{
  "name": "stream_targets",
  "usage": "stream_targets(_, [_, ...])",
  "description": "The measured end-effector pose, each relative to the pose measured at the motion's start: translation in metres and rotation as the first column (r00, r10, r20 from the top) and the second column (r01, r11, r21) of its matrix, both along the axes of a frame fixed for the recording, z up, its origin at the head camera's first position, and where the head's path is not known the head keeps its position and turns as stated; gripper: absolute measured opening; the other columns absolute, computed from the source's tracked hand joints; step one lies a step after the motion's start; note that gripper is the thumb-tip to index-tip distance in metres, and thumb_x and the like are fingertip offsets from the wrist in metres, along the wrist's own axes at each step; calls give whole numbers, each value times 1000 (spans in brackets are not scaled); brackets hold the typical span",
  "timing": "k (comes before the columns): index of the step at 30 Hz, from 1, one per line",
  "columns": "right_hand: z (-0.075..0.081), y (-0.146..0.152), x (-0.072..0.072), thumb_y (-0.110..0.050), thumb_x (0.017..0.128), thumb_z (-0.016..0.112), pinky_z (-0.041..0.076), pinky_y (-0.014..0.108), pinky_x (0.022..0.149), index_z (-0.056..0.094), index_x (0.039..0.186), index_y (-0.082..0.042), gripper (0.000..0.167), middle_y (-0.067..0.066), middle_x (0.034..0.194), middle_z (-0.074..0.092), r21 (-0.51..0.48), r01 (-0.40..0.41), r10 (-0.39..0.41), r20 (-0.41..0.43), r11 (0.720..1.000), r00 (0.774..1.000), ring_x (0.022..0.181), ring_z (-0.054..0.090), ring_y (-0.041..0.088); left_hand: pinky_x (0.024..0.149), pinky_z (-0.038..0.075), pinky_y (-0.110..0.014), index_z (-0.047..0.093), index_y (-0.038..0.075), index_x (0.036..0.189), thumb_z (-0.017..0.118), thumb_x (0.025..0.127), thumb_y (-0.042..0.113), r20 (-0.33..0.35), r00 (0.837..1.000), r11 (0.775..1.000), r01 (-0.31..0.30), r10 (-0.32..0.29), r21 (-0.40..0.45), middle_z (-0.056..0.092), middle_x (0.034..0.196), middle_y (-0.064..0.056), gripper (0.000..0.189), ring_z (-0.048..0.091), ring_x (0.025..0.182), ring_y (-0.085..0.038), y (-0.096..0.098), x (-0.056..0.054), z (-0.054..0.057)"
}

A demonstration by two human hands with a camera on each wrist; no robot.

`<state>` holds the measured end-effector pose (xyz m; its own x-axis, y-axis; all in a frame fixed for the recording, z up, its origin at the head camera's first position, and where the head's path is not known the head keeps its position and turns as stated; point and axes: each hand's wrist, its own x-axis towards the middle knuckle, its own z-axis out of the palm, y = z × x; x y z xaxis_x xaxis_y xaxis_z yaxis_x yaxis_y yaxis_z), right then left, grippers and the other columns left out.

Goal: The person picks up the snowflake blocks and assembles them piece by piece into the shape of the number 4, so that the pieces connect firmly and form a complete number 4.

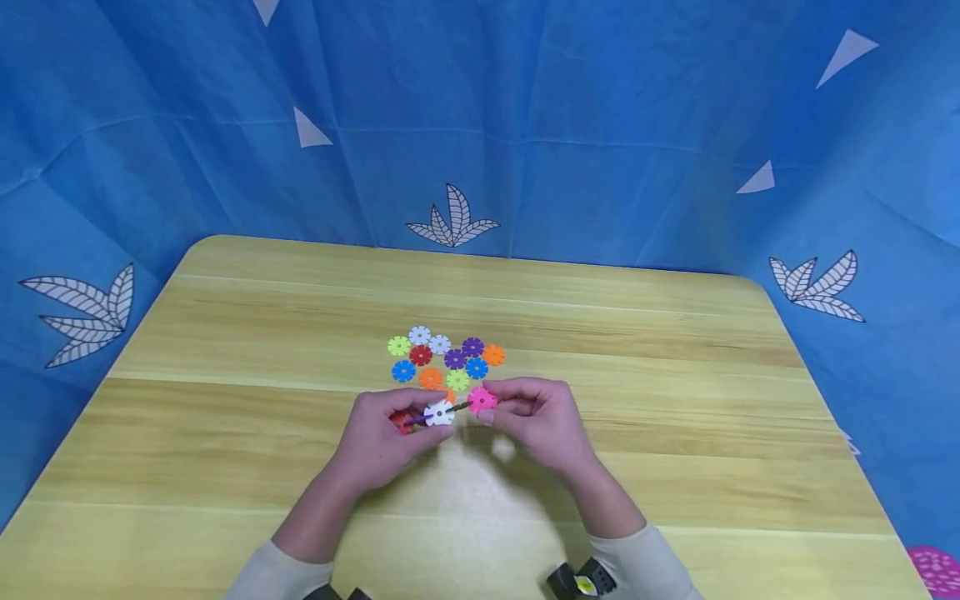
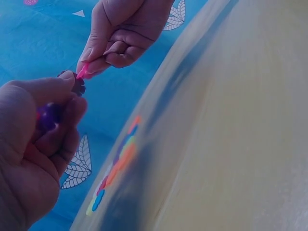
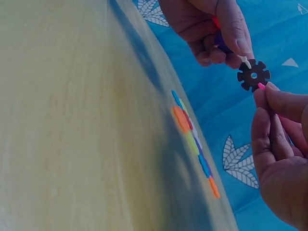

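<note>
My left hand (image 1: 378,446) holds a short chain of notched plastic discs between thumb and fingers. In it are a red disc (image 1: 401,422), a purple disc (image 3: 221,43) partly hidden by the fingers, a white disc (image 1: 442,422) and a dark brown disc (image 3: 246,77). Across from it, my right hand (image 1: 546,421) pinches a pink disc (image 1: 482,393) between thumb and forefinger. The pink disc's edge meets the brown disc's rim in the right wrist view. Both hands are raised over the table, close together.
Behind the hands, several loose discs lie flat on the wooden table (image 1: 675,383), among them a dark red disc (image 1: 421,356), a blue disc (image 1: 403,372) and an orange disc (image 1: 493,355). A blue patterned cloth (image 1: 600,125) hangs along the table's far edge.
</note>
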<state>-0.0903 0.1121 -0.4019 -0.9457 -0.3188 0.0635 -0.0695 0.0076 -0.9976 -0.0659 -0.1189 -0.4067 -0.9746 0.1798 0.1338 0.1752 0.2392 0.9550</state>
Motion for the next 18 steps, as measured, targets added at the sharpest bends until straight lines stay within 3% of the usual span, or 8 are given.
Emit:
stream_targets(5, [-3,-2,0,20,78,72,59,37,73,67,107,14,30,24,96,71,-60,-3,3,-4,998,1000,80,73,18,69,59,-30,75,0,107,88,76,8,2,1000,999,4,-4,44,74,101,-5,35,69,84,-19,-1,0,-2])
stream_targets(11, [-4,-5,1,19,76,73,59,39,74,67,104,15,28,24,100,71,-77,16,-15,9,997,1000,80,73,21,69,59,-30,75,0,107,87,76,7,-18,1000,998,-1,2,59,74,101,-5,34,69,83,-19,-1,0,-4])
stream_targets(18, [-5,-7,2,19,76,74,59,39,77,66,103,17,28,26,102,70,-91,16,-11,50,996,999,83,73,21,62,58,-30,75,-1,107,87,77,5,30,999,996,13,-15,93,74,99,-5,33,67,77,-21,-3,1,-6])
